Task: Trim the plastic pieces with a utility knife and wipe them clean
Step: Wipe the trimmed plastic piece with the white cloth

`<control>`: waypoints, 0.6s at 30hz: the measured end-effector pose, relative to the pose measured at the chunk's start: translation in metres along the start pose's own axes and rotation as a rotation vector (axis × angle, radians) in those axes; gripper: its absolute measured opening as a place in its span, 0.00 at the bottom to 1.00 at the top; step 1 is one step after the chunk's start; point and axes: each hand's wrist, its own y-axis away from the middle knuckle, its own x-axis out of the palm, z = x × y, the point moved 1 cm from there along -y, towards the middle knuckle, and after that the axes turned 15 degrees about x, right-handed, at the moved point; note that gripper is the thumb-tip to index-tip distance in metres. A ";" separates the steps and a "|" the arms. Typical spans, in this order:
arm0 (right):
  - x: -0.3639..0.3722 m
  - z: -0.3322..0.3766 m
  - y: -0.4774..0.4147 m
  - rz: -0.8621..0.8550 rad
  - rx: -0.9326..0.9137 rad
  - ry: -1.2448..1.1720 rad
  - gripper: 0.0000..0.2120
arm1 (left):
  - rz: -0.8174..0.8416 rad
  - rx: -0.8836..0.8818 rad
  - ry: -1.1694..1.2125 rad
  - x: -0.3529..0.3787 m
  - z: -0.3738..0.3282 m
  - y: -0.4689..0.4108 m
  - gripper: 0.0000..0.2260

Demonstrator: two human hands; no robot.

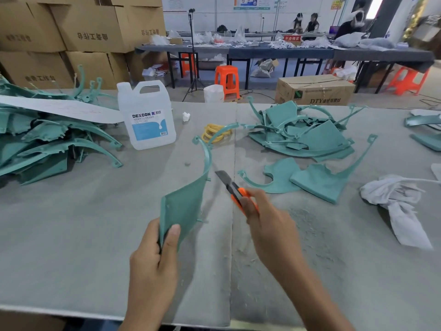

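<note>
My left hand [155, 256] grips the near end of a teal plastic piece [185, 201], holding it upright above the grey table; its thin curved arm rises toward a small ring at the top. My right hand [267, 220] holds an orange utility knife [235, 189] with the blade out. The blade points up and left, just right of the piece's edge and apart from it. A crumpled white rag [398, 204] lies on the table to the right.
Heaps of teal plastic pieces lie at the left [47, 139] and the far right [305, 132], with two loose pieces [317, 180] nearer. A white DEXCON jug [146, 115], yellow rings [216, 134] and teal shavings [315, 237] sit on the table [71, 235]. Cardboard boxes stand behind.
</note>
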 end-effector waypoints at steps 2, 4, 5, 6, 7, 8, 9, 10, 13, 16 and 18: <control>-0.004 -0.022 -0.010 0.014 0.015 0.163 0.23 | -0.037 -0.021 0.011 -0.005 0.001 0.000 0.12; -0.004 -0.042 -0.013 0.053 -0.030 0.354 0.20 | -0.051 -0.037 0.023 -0.006 0.002 -0.001 0.10; -0.004 -0.052 -0.014 0.072 -0.045 0.427 0.20 | -0.053 -0.047 0.027 -0.006 0.004 -0.002 0.08; -0.004 -0.061 -0.015 0.089 -0.046 0.494 0.21 | -0.058 -0.055 0.032 -0.006 0.005 -0.003 0.07; -0.004 -0.070 -0.016 0.109 -0.038 0.550 0.20 | -0.065 -0.063 0.040 -0.005 0.006 -0.002 0.06; -0.004 -0.079 -0.017 0.136 -0.023 0.598 0.20 | -0.071 -0.070 0.048 -0.004 0.007 -0.002 0.05; -0.005 -0.086 -0.018 0.164 -0.006 0.636 0.20 | -0.076 -0.077 0.052 -0.002 0.009 -0.001 0.05; -0.005 -0.093 -0.018 0.186 0.007 0.666 0.19 | -0.078 -0.086 0.052 -0.001 0.011 0.000 0.05; -0.009 -0.101 -0.018 0.176 0.016 0.608 0.23 | -0.074 -0.111 0.021 0.000 0.020 0.001 0.04; -0.034 -0.121 -0.035 -0.030 0.052 0.439 0.23 | -0.084 -0.133 0.000 0.002 0.027 0.003 0.05; -0.068 -0.149 -0.061 -0.244 0.154 0.430 0.22 | -0.085 -0.145 -0.004 0.008 0.029 0.005 0.10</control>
